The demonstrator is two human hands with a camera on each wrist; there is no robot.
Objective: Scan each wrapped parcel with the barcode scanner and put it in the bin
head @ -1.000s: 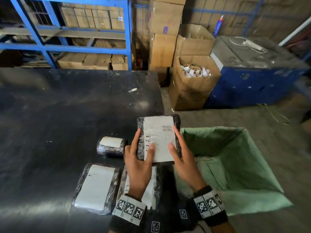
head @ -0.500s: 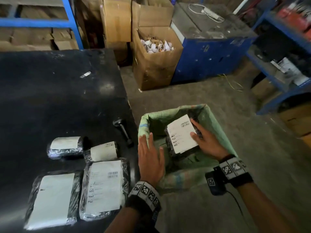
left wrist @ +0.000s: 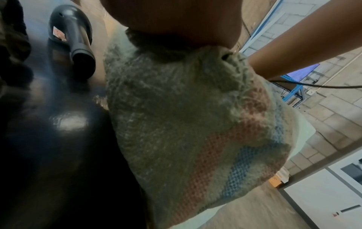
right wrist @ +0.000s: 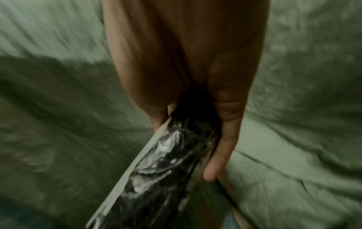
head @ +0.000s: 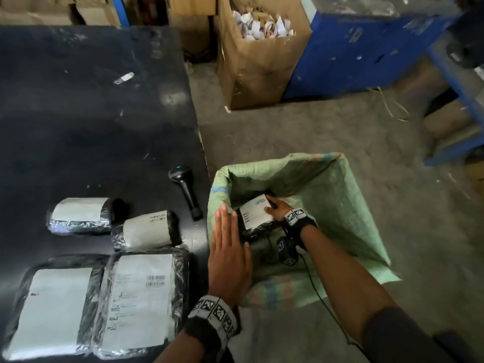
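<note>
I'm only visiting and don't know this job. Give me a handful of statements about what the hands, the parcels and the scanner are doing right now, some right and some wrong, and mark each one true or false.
1. The right hand holds a wrapped parcel inside the green bin. True.
2. The left hand grips the barcode scanner. False: the scanner lies on the black table; the left hand is flat, fingers straight, at the bin's near edge.
3. Four wrapped parcels lie on the table. True: two small rolled ones, and, and two large flat ones, and.
4. The cardboard box on the floor is closed. False: it is open, with paper scraps inside.
5. The held parcel's white label faces down. False: it faces up.
</note>
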